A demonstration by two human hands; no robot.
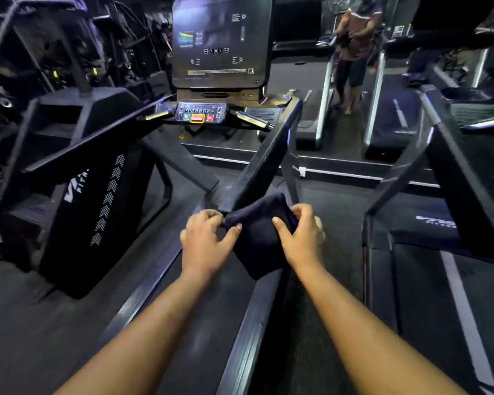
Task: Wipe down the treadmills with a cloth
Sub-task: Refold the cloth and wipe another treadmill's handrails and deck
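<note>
Head view: dim gym floor, seen looking down over two bare forearms toward a treadmill.
Stair machine (pixel 77 172): well to the left of the left hand; black, with white arrow marks down its side panel.
Left handrail (pixel 97 138): up and left of the left hand; dark bar slanting toward the console.
Left hand (pixel 204 240): fingers curled, thumb and fingertips pinching the left corner of the cloth.
Treadmill belt (pixel 200 295): below and behind the left hand, dark, running toward the camera.
Control panel (pixel 201 112): well ahead of both hands; a row of small keys over a green, a yellow-framed red, and a red button.
Console screen (pixel 220 44): above the panel, tall, dark, with faint icons.
Cloth (pixel 257 238): dark, bunched, held between the two hands; its top lies against the near end of the right handrail, its lower part hangs loose over the side rail.
Right handrail (pixel 268 158): dark bar rising ahead from the cloth to the console.
Right hand (pixel 300 238): closed on the right side of the cloth, thumb across the front, fingers wrapped behind.
Neighbouring treadmill (pixel 439 280): right of the right hand, white stripe along its deck.
Other person (pixel 351 52): far ahead and right of the right hand, standing, blurred.
</note>
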